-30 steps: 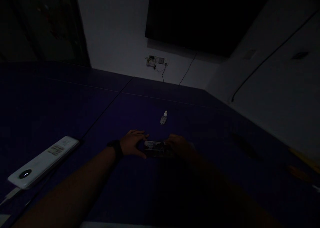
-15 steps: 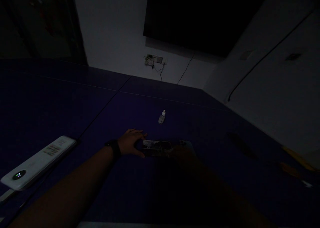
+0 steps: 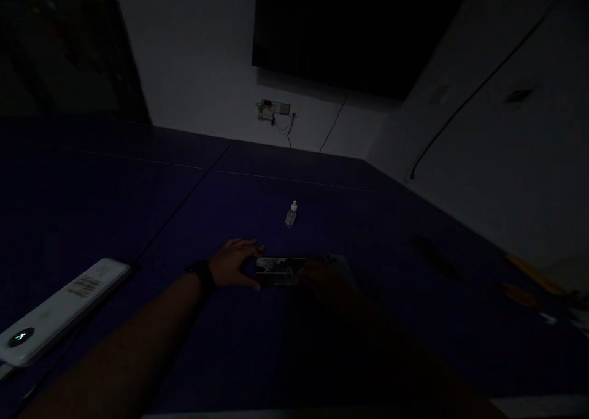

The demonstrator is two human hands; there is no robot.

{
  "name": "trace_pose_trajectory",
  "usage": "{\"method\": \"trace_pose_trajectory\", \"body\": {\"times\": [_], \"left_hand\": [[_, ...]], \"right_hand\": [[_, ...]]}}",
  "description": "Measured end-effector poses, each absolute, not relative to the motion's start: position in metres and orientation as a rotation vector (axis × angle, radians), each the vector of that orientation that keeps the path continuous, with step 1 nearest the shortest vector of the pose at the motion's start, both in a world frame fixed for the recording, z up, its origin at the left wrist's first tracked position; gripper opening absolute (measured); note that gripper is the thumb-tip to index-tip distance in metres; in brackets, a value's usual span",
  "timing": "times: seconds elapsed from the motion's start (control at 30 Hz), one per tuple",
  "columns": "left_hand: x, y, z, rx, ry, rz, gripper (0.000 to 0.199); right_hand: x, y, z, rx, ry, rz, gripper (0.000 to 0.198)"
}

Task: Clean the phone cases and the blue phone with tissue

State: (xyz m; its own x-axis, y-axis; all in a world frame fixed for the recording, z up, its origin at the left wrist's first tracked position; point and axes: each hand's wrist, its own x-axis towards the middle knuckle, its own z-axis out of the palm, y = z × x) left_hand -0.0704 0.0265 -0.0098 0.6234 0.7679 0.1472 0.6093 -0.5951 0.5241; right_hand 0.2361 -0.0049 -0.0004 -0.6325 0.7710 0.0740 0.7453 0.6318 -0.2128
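Note:
A flat rectangular phone [image 3: 275, 272] with a glossy face lies on the dark blue table. My left hand [image 3: 234, 264] is at its left end, thumb and fingers spread apart around the corners. Over the phone's right part is my right hand [image 3: 317, 276], in deep shadow, its fingers bent and together. Whatever they hold, if anything, is too dark to make out. Just beyond the right hand shows a pale flat object with round dark spots [image 3: 338, 262], partly covered by that hand. A small clear bottle with a white top [image 3: 291, 215] stands behind the phone.
A long white device with a lit round display [image 3: 69, 308] lies at the left. Dim orange [image 3: 519, 296] and yellow [image 3: 534, 273] items lie at the right, near a dark elongated object [image 3: 435, 256]. A large black screen [image 3: 354, 32] hangs above wall sockets [image 3: 275, 108].
The view has shifted slightly, so most things sit further left. My right hand has moved a little left over the phone. My left hand keeps its place at the phone's end.

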Motion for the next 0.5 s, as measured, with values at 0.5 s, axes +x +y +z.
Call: {"method": "trace_pose_trajectory", "body": {"times": [0.5], "left_hand": [[-0.072,0.025,-0.010,2.454,1.073,0.528,0.065]], "right_hand": [[0.226,-0.007,-0.003,-1.186,-2.678,0.215,0.028]]}}
